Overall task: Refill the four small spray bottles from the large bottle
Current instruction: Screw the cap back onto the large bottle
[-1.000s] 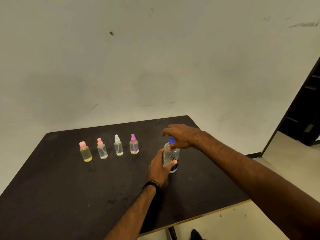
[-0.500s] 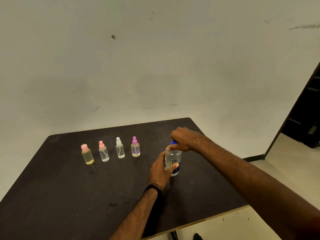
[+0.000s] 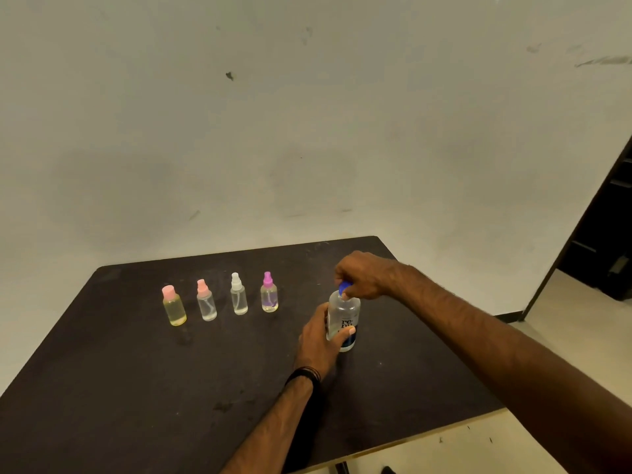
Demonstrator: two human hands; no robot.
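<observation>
A large clear bottle [image 3: 345,311] with a dark label stands upright on the dark table [image 3: 119,388], right of centre. My left hand [image 3: 319,338] grips its body from the left. My right hand [image 3: 364,275] pinches its blue cap [image 3: 344,287] from above. To the left, four small spray bottles stand in a row: a yellowish one with a pink cap [image 3: 174,306], a clear one with a salmon cap [image 3: 206,301], a clear one with a white cap [image 3: 238,294], and one with a magenta cap [image 3: 269,293].
The table's front edge [image 3: 427,436] runs diagonally at lower right, with pale floor [image 3: 564,313] beyond it. A plain wall stands behind the table. A dark doorway or shelf unit [image 3: 605,241] is at the far right.
My right hand came down from hovering over the cap and closed its fingers on it. My left hand has stayed on the large bottle. The view has shifted slightly.
</observation>
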